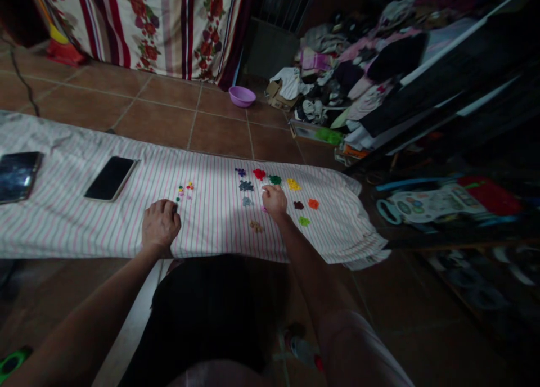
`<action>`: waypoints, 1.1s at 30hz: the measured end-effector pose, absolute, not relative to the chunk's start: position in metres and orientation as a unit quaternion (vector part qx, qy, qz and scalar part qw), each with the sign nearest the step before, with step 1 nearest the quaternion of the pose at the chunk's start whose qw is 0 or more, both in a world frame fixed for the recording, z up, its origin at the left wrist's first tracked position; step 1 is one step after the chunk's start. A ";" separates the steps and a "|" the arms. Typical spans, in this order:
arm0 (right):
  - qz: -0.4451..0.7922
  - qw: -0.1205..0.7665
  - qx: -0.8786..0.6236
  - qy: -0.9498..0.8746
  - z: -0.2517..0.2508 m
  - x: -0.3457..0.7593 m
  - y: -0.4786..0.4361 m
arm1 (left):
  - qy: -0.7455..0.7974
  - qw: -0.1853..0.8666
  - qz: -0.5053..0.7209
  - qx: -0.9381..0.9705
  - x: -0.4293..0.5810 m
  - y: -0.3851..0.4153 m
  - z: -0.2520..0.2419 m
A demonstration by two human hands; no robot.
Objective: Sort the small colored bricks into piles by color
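My left hand [161, 224] rests on the striped cloth with its fingers curled in. Just beyond its fingertips lies a small mixed group of coloured pieces [188, 187], yellow, green, red and pink. Over on the right, my right hand [275, 201] reaches down among small sorted piles, its fingers drawn together; what they hold, if anything, is too small to make out. Around it are a red pile [259, 174], a dark green pile [275, 179], a yellow pile [293, 184] and a grey pile [246, 186]. A pink pile [264, 208] is partly hidden by this hand.
Two phones lie on the left of the cloth, a black-screened phone [110, 178] and another dark phone [17, 176]. Orange pieces [313, 204], light green pieces [304, 221] and tan pieces [256, 226] sit nearer the front edge. A purple basin [242, 97] stands on the tiled floor.
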State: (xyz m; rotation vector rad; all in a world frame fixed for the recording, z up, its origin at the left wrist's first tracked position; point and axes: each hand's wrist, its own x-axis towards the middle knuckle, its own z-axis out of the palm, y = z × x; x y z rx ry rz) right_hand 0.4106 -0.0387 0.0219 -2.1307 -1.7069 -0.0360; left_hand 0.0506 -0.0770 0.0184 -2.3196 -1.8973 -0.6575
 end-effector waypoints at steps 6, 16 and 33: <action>-0.019 0.169 -0.757 -0.631 0.021 0.408 -0.035 | -0.620 0.050 -0.207 -0.755 0.051 -0.077 0.019; -0.015 0.186 -0.755 -0.629 0.016 0.409 -0.034 | -0.621 0.052 -0.200 -0.756 0.051 -0.077 0.018; 0.062 0.378 -0.613 -0.691 0.028 0.332 -0.025 | -0.629 0.036 -0.206 -0.748 0.052 -0.075 0.016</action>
